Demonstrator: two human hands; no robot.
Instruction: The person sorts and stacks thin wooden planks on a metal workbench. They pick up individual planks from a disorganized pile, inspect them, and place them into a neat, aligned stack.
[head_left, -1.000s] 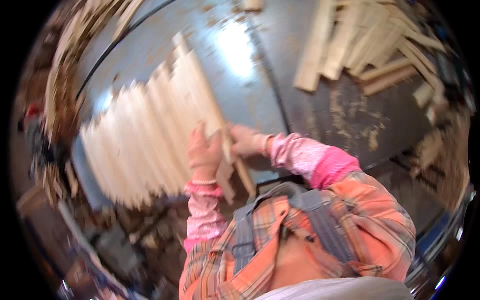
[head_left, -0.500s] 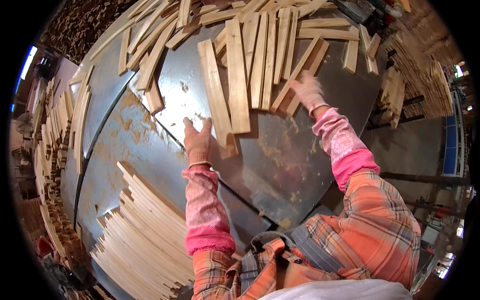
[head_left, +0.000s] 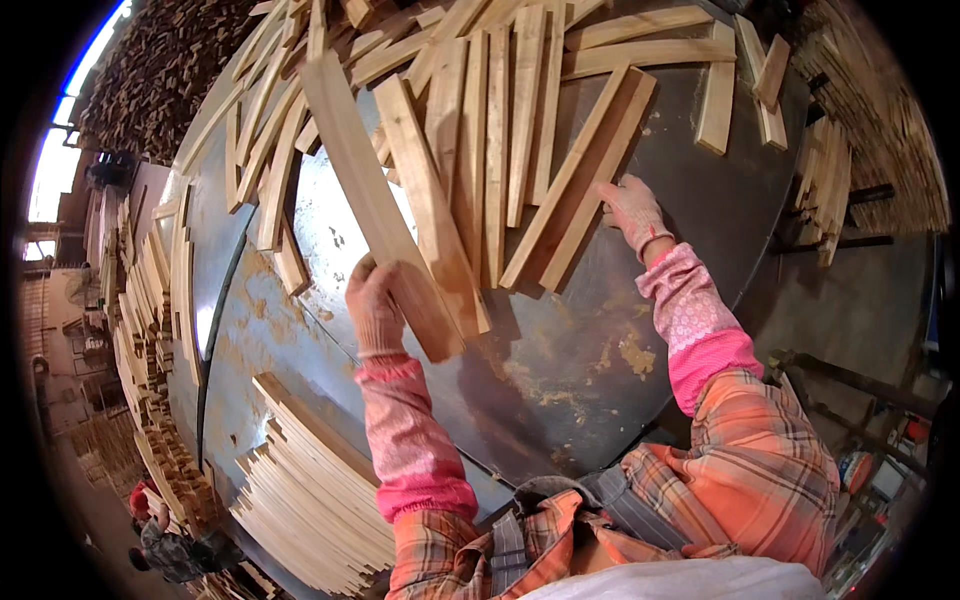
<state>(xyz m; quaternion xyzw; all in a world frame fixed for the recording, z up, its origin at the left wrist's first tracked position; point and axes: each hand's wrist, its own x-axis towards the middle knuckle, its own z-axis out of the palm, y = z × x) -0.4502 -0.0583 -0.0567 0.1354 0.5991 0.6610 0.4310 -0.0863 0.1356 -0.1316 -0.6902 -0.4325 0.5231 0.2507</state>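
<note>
Wooden board [head_left: 360,175], one, pale and wide, slants from eleven o'clock toward the middle of the view, its lower end lapping a second board [head_left: 420,175] just to its right. The left hand [head_left: 376,310], at nine o'clock, is gloved; its forearm rises nearly upright from the lower edge, wrist almost straight. Its fingers are bent and grasp the wooden board by the left edge near the lower end; how far they reach beneath is hidden. At twelve o'clock about five narrower boards [head_left: 496,150] lie in a fan. Between one and two o'clock lean two pale strips [head_left: 562,185] with a darker brown band between them. The right hand [head_left: 636,212], also gloved, is at two o'clock, its forearm slanting up and leftward from between four and five. Its fingers are half curled, tips at the right-hand strip's outer edge; whether they grip it or only touch, I cannot tell. All these boards lie on a dark metal table [head_left: 570,380] dusted with patches of sawdust. Between seven and eight o'clock a batch of thin strips [head_left: 310,500] lies side by side, too many to count. At ten o'clock is a jumbled pile of boards [head_left: 268,160]; at eight, near the rim, one other person [head_left: 170,545].
</note>
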